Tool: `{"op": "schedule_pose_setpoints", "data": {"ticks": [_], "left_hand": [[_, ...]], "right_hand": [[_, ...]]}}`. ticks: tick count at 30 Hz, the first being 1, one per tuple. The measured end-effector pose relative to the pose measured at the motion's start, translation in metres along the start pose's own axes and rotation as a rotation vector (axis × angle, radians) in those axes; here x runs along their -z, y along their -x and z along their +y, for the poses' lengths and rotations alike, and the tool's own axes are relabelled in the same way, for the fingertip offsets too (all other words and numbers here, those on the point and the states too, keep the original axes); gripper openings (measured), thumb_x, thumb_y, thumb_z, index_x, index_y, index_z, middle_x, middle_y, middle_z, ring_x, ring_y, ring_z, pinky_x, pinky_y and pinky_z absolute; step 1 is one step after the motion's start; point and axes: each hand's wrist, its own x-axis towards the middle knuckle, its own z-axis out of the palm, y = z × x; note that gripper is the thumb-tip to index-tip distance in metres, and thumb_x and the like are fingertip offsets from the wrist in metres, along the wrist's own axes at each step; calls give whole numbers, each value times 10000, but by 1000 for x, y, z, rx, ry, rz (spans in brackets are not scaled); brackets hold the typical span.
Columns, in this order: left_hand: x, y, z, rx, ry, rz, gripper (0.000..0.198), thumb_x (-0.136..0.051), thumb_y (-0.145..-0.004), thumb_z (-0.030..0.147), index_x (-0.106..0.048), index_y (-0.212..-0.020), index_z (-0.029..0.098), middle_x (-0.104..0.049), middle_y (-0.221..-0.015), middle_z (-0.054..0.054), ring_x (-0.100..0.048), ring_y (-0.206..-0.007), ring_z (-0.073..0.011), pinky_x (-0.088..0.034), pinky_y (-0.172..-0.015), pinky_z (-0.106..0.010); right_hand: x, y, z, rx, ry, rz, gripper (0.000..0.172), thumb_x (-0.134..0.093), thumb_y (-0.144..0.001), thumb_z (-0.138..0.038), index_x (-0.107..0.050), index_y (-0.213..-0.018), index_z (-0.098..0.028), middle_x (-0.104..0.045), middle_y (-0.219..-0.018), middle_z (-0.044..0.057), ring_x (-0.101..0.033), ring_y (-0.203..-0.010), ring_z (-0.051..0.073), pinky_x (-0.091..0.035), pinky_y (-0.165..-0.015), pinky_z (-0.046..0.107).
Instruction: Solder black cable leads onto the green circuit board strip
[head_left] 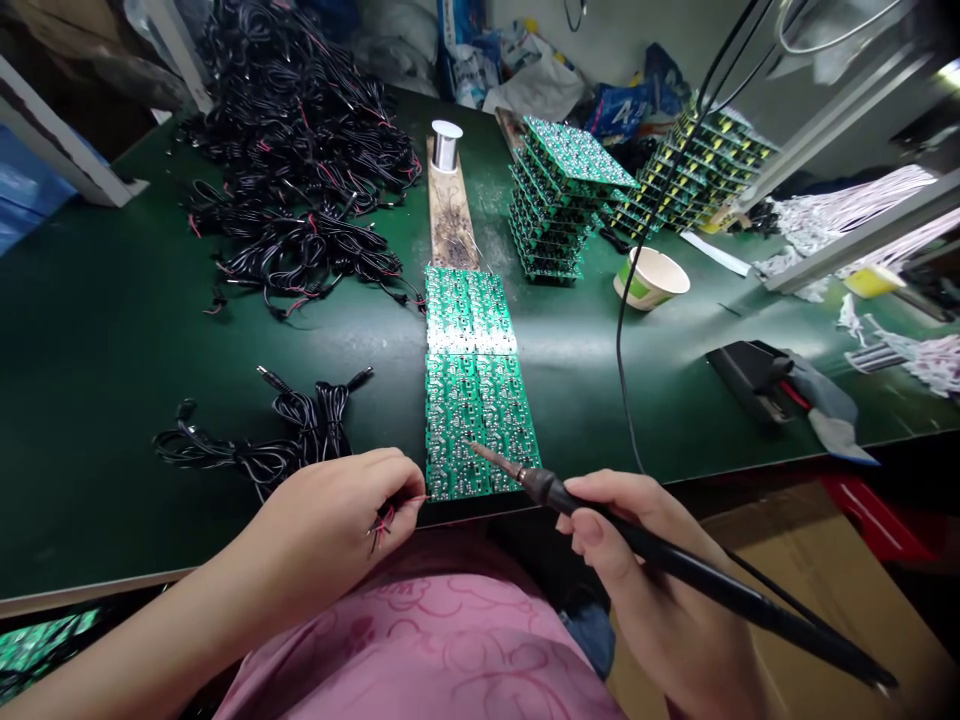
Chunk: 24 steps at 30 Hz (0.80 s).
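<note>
Green circuit-board panel (480, 420) lies flat at the near edge of the dark green table (112, 330), just ahead of me. My right hand (660, 620) is closed pen-style around the black soldering iron (750, 602), whose tip is down on the panel's near rows. My left hand (330, 525) pinches thin red and black wire ends (382, 522) beside the panel's corner. Those wires look light and limp, so I'd grip them close to the ends, and the iron only by its handle.
</note>
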Motion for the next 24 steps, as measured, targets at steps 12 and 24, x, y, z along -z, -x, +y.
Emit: {"op": "schedule_pose_setpoints", "data": {"ticks": [12,24], "left_hand": [[8,-3,-3,-23,29,27,258,-515,-1052,348,-745,-980,255,-728,-916,-3,-646,-756,-143,-458,-690,-264],[1,-8,0,-9,-31,2,264,-490,-1026,292,-703,-878,239,-643,-821,7,-564,-674,-130,-382,-628,-265]], "right_hand": [[-3,-13,-13,62,-22,-51,75,-669,-1041,-285,-716,-1092,-312,-773,-888,-16,-739,-698,150,-637,-662,216],[-17,-11,-11,-23,-114,-148,52,-662,-1040,-298,-712,-1030,-289,-725,-788,-48,-664,-608,111,-554,-572,187]]}}
